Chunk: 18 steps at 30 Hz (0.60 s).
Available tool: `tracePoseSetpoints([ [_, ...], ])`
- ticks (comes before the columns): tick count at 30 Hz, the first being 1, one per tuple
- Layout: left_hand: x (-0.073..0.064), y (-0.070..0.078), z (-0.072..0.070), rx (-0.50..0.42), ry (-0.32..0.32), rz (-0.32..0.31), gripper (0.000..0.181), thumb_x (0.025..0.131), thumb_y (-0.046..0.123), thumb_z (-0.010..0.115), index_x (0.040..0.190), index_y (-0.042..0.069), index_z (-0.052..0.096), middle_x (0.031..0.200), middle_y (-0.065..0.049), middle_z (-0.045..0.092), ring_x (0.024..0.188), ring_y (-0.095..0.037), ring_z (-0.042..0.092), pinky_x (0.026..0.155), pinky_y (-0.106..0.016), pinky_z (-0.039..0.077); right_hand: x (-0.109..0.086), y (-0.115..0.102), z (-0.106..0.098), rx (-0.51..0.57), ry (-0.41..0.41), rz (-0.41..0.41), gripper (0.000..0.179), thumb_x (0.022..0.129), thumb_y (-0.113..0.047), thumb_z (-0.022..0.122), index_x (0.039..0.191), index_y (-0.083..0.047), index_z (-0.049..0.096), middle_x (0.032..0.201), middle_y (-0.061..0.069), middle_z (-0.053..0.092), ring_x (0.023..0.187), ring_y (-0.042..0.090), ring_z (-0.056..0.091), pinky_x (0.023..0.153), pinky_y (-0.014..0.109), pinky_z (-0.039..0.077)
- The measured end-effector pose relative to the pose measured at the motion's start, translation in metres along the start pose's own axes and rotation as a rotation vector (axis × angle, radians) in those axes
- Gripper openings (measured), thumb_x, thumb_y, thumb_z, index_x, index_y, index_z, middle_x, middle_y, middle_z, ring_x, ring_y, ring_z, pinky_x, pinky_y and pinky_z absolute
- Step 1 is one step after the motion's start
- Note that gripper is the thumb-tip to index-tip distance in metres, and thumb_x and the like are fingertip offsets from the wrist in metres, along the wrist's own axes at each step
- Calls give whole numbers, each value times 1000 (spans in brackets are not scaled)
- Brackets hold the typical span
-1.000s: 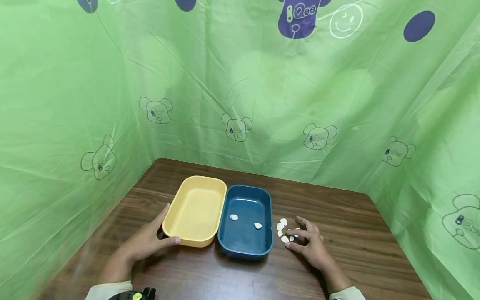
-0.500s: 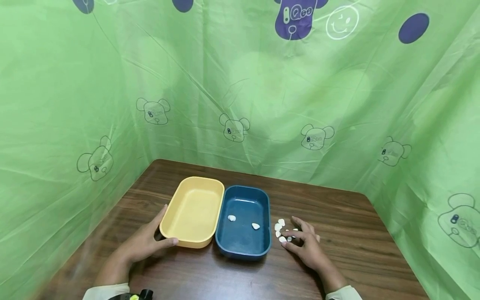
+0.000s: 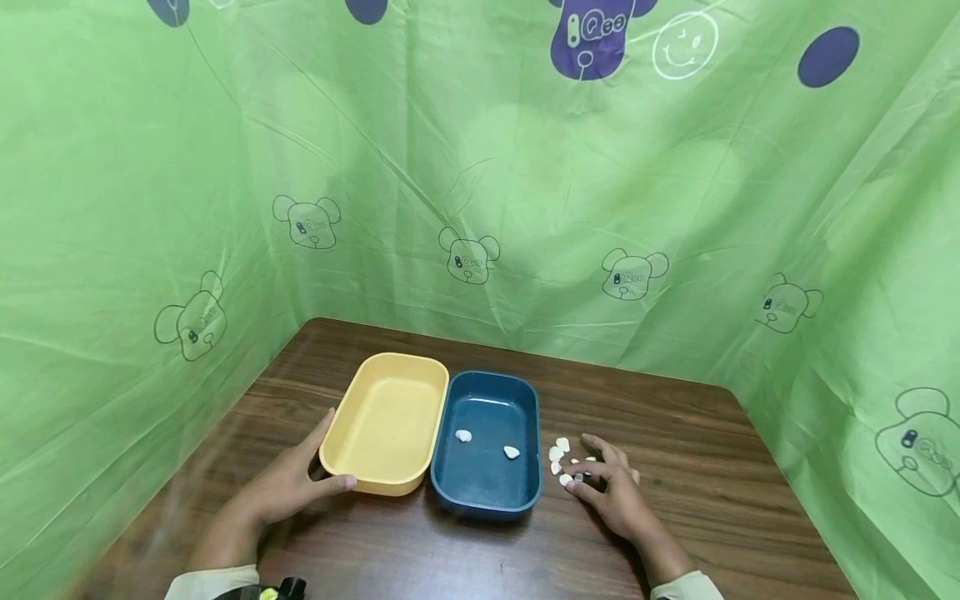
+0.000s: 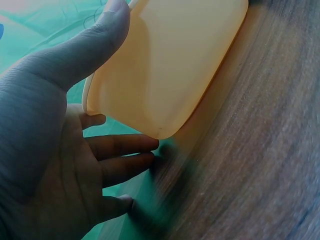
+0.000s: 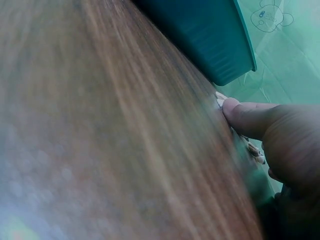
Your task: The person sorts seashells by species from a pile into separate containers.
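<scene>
My left hand [image 3: 292,482] holds the near left corner of a yellow plastic box [image 4: 165,70], thumb on the near wall and fingers along the left side. The box has nothing in it. Against its right side stands a dark blue box [image 3: 487,494] with two small white pebble-like pieces [image 3: 512,452] on its floor. Right of that, several more white pieces [image 3: 556,454] lie loosely on the wooden table. Over them is my right hand [image 3: 618,496], fingers spread and loosely bent. Its thumb touches one white piece [image 5: 220,97], with the index fingertip close beside. The fingers partly hide other pieces.
The brown wooden table [image 3: 675,417] has rounded far corners. Green curtains [image 3: 555,183] with bear drawings surround it at the back and both sides. A dark device with a camera [image 3: 291,588] is worn at the left wrist.
The head view has shifted slightly, moving everything a little left. The white piece by my right thumb has moved slightly. My left hand stays at the yellow box.
</scene>
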<state>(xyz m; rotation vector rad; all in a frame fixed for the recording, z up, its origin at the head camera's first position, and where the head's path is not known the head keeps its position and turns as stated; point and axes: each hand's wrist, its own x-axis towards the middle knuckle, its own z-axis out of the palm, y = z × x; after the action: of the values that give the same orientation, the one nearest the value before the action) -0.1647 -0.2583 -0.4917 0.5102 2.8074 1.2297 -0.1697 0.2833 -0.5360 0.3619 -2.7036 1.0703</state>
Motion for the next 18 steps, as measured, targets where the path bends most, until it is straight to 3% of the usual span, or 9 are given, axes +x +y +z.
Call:
tracePoseSetpoints([
  [11, 1, -1, 0, 11, -2, -20, 123, 94, 49, 85, 177, 12, 1, 169, -35, 39, 150, -51, 48, 116, -70, 43, 1, -1, -1, 62, 42, -6, 18, 84, -18, 94, 97, -27, 86, 155, 21, 59, 147, 49, 40, 101, 59, 21],
  [18, 1, 0, 0, 16, -7, -21, 124, 95, 50, 84, 177, 12, 0, 169, -36, 38, 149, -54, 49, 115, -71, 44, 1, -1, -4, 106, 25, 24, 16, 86, -17, 92, 89, -26, 79, 156, 22, 56, 149, 50, 35, 108, 77, 16],
])
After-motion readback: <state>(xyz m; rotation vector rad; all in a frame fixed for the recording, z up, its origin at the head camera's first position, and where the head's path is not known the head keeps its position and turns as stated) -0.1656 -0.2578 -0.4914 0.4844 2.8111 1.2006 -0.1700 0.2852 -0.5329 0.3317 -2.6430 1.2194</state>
